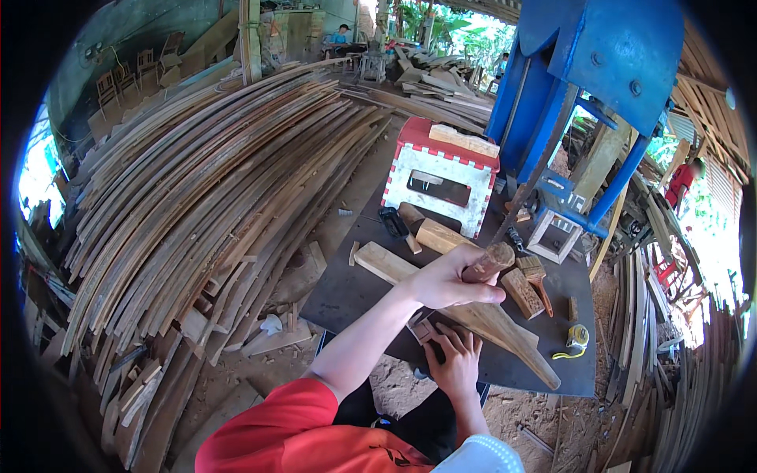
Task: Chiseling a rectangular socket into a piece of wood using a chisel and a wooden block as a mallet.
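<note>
My left hand (453, 282) reaches over the dark metal worktable (339, 292), fingers closed round a thick, rounded piece of wood (495, 258) with a pale cut end. Under it, a long tapering board (509, 339) lies slantwise across the tabletop. Close to the near edge, my right hand (455, 359) has bent fingers on a small brown wooden piece (424, 329), partly hidden by the fingertips. To the right of my left hand are a wooden block (522, 293) and a paintbrush (533, 272) with an orange handle.
A blue bandsaw (599, 63) towers at the far right, its blade running down to the table. On the table are a red-and-white step stool (410, 169), a yellow tape measure (578, 337) and a black tool (392, 221). Long curved planks (213, 197) fill the left side.
</note>
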The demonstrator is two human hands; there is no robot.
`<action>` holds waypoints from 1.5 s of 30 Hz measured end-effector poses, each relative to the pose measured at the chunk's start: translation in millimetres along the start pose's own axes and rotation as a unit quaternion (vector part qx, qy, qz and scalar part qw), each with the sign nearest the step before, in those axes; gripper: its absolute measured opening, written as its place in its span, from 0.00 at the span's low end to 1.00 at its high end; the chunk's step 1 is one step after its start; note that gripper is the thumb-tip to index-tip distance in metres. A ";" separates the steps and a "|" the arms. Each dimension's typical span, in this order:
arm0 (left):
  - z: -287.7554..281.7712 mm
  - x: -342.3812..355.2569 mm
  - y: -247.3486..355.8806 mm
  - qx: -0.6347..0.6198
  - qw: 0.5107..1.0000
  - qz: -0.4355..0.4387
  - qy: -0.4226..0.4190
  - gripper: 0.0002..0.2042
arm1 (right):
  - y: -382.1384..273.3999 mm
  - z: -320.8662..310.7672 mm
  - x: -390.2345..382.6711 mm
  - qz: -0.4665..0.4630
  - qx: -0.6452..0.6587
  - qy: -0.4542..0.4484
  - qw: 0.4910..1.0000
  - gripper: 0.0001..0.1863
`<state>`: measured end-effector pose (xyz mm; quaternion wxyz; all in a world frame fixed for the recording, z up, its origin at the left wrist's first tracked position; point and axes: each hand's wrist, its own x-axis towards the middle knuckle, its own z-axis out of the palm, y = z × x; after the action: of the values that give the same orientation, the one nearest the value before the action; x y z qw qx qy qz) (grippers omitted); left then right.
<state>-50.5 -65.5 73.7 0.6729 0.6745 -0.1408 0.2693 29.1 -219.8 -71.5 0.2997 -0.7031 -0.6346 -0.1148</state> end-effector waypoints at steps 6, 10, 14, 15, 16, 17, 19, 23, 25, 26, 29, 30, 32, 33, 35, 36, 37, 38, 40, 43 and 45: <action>3.0 -10.5 1.8 0.010 1.000 0.020 0.011 0.16 | 1.2 1.6 -6.0 -0.003 0.000 -0.006 1.000 0.13; 5.2 -14.2 5.7 0.030 0.999 0.019 0.017 0.17 | 2.2 1.5 -8.6 -0.019 -0.001 -0.008 1.000 0.15; 12.4 -20.4 12.5 -0.028 0.999 -0.015 0.018 0.13 | -0.5 -0.8 -13.7 -0.017 0.002 -0.011 1.000 0.21; 11.6 -23.3 12.6 -0.034 0.999 -0.021 0.023 0.12 | -2.8 -2.1 -13.4 -0.022 -0.007 -0.009 1.000 0.23; 11.7 -25.9 14.1 -0.041 0.998 -0.027 0.028 0.11 | -4.6 -3.2 -13.7 -0.027 -0.015 -0.006 0.999 0.24; 13.2 -27.1 16.8 -0.064 0.998 -0.020 0.019 0.11 | -3.5 -1.4 -14.8 -0.035 -0.033 -0.006 0.999 0.26; 15.1 -35.2 18.5 -0.062 0.997 -0.011 0.036 0.12 | -3.2 -0.8 -16.6 -0.045 -0.045 -0.005 0.998 0.27; 18.9 -65.9 25.6 -0.055 0.996 0.005 0.066 0.13 | -3.5 -0.3 -19.9 -0.052 -0.040 0.004 0.998 0.28; 24.8 -83.3 30.4 -0.064 0.995 -0.009 0.078 0.13 | -4.6 -0.9 -22.0 -0.059 -0.035 0.025 0.997 0.26; 27.9 -90.1 32.5 -0.062 0.995 -0.010 0.080 0.13 | -6.6 -0.8 -21.9 -0.061 -0.032 0.025 0.997 0.26; 36.2 -105.9 35.2 0.006 0.996 0.055 0.065 0.15 | -9.1 -1.0 -26.7 -0.056 -0.020 0.012 0.998 0.27; 37.3 -107.9 36.7 0.004 0.997 0.051 0.065 0.15 | -9.4 -0.6 -26.6 -0.052 -0.018 0.010 0.998 0.27; 40.1 -109.1 40.0 0.038 0.994 0.040 0.092 0.18 | -8.6 -0.1 -26.1 -0.055 -0.040 0.026 0.997 0.27; 44.7 -107.6 40.8 0.051 0.994 0.037 0.091 0.18 | -8.6 -1.2 -27.8 -0.050 -0.045 0.021 0.998 0.27; 50.8 -104.8 39.1 0.059 0.994 0.048 0.085 0.15 | -3.2 -3.2 -25.6 -0.049 -0.029 0.018 0.998 0.26; 46.5 -106.3 35.4 0.045 0.995 0.049 0.080 0.14 | -0.9 -2.4 -25.0 -0.055 -0.031 0.023 0.998 0.26; 39.4 -110.1 33.0 0.042 0.994 0.062 0.077 0.13 | -2.3 -1.3 -24.5 -0.054 -0.028 0.013 0.998 0.27; 32.0 -112.9 30.0 0.040 0.994 0.077 0.071 0.13 | -2.1 2.5 -23.2 -0.054 -0.027 0.006 0.998 0.27; 33.1 -113.4 29.3 0.026 0.995 0.069 0.068 0.14 | 3.5 8.0 -26.3 -0.039 -0.028 0.008 0.999 0.27; 39.6 -107.7 28.4 0.021 0.995 0.077 0.061 0.14 | 8.8 7.8 -29.3 -0.041 -0.048 0.017 0.998 0.28; 43.4 -103.5 26.1 0.039 0.994 0.077 0.072 0.12 | 13.7 10.3 -33.9 -0.030 -0.044 0.015 0.998 0.28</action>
<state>-141.8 -127.5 40.5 0.6313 0.6665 -0.1330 0.3737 34.3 -242.1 -101.9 0.2744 -0.6945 -0.6451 -0.1617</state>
